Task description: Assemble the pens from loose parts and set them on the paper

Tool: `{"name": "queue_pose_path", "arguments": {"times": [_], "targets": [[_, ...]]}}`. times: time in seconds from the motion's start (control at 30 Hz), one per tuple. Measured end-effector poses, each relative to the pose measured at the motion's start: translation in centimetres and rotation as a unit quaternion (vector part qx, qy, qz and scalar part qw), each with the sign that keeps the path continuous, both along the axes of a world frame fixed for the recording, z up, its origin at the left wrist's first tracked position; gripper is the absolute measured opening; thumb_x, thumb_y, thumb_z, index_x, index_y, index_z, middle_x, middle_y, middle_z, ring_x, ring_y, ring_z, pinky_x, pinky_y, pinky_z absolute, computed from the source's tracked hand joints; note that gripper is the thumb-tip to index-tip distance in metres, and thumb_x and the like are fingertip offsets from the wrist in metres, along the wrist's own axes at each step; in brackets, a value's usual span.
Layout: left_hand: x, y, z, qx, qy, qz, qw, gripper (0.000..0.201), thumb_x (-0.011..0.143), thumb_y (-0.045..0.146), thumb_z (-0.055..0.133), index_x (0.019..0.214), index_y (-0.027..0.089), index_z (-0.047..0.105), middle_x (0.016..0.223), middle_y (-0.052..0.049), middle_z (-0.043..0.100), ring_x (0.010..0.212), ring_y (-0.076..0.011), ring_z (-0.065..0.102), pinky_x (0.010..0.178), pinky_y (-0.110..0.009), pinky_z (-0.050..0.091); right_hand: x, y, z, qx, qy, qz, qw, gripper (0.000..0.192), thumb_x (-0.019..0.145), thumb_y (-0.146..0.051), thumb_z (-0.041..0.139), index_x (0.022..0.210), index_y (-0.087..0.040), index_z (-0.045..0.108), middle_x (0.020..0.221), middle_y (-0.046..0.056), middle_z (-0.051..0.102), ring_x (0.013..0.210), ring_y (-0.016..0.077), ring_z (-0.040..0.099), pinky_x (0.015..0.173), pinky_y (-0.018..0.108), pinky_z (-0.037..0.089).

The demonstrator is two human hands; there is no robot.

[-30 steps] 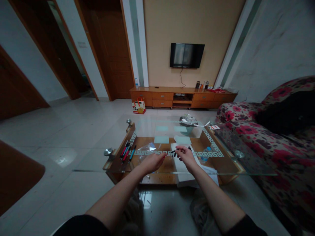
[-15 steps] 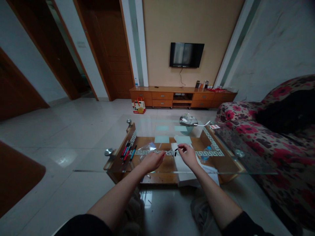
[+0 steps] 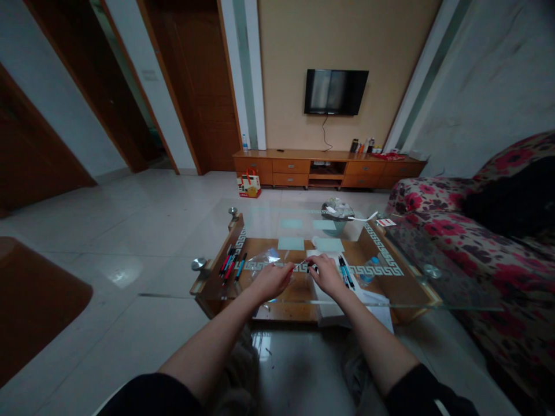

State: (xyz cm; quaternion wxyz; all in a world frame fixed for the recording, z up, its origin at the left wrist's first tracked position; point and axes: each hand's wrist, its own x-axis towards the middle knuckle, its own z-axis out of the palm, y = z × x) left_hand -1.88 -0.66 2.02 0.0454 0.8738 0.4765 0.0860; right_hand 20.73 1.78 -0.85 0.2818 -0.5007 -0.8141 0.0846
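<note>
The handling looks to be partway through: a slender piece (image 3: 300, 264) is held up between the two hands, over the near middle of the glass-topped counter (image 3: 392, 270), and judging by that grip this one is not yet finished with. The left hand (image 3: 273, 280) is closed, thumb and fingers gripping the left end of the piece; the right hand (image 3: 326, 274) pinches at the right end, its fingers bent inward, with a small dark part showing at the fingertips. Whether the two ends are joined or only meeting is too small to tell. To the left, a loose cluster of pens (image 3: 226, 263) lies put down, with one blue pen (image 3: 240, 267) just beside it; to the right of the hands lies a smaller set of blue-and-black pens (image 3: 346, 273), side by side. Which set is done with and which is left, the view does not settle. The piece itself looks thin and straight, mostly pale with a darker right end, its finer detail blurred and partly covered by the fingers. A clear plastic bag (image 3: 263, 260) lies behind the left hand, near the middle, and a white block (image 3: 332, 306) shows below the right forearm.
</note>
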Motion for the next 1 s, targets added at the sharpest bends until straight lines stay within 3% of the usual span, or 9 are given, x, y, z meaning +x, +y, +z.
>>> {"name": "queue_pose_path", "arguments": {"times": [1.0], "targets": [[-0.4, 0.0, -0.5, -0.009, -0.001, 0.004, 1.000, 0.030, 0.099, 0.036, 0.031, 0.121, 0.025, 0.047, 0.093, -0.008, 0.069, 0.089, -0.0239, 0.065, 0.079, -0.032, 0.046, -0.1, 0.3, -0.8, -0.015, 0.005, 0.001, 1.000, 0.028, 0.084, -0.013, 0.058, 0.109, -0.024, 0.063, 0.098, 0.005, 0.068, 0.099, 0.0226, 0.053, 0.086, 0.035, 0.033]]}}
